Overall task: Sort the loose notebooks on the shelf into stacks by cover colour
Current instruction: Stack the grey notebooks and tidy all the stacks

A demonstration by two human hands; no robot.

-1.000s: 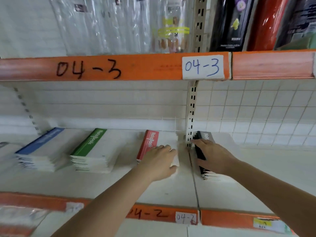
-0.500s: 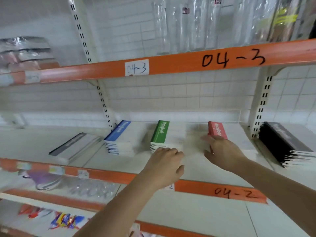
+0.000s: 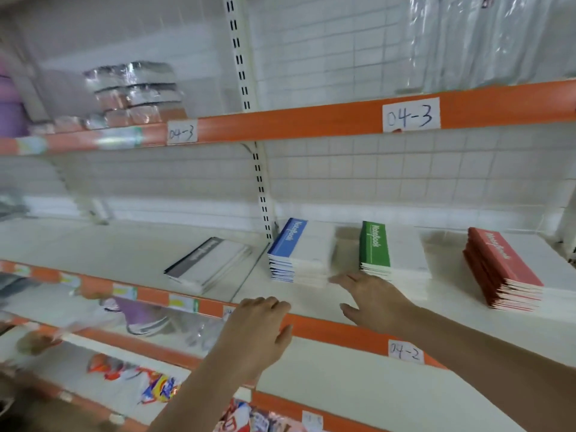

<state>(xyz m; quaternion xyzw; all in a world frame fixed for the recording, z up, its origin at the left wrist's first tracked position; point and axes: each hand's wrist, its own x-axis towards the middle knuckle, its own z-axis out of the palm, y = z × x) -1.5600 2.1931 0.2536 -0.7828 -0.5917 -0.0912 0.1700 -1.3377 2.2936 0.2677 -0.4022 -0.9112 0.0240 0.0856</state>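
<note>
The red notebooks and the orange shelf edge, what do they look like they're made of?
Red notebooks: likely paper pages with thin card covers; the stack's side shows fine white page layers, and the covers look matte. Orange shelf edge: smooth, slightly glossy strip, perhaps painted metal or plastic; the view cannot settle which.

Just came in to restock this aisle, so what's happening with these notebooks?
A person is sorting notebooks by cover colour on the shelf labelled 04-2. Blue, green and red stacks stand in a row, with a grey-spined stack lying further left. Neither hand holds anything: the right hand reaches open-fingered toward the blue stack's base, and the left hand hovers near the shelf's front edge.
</note>
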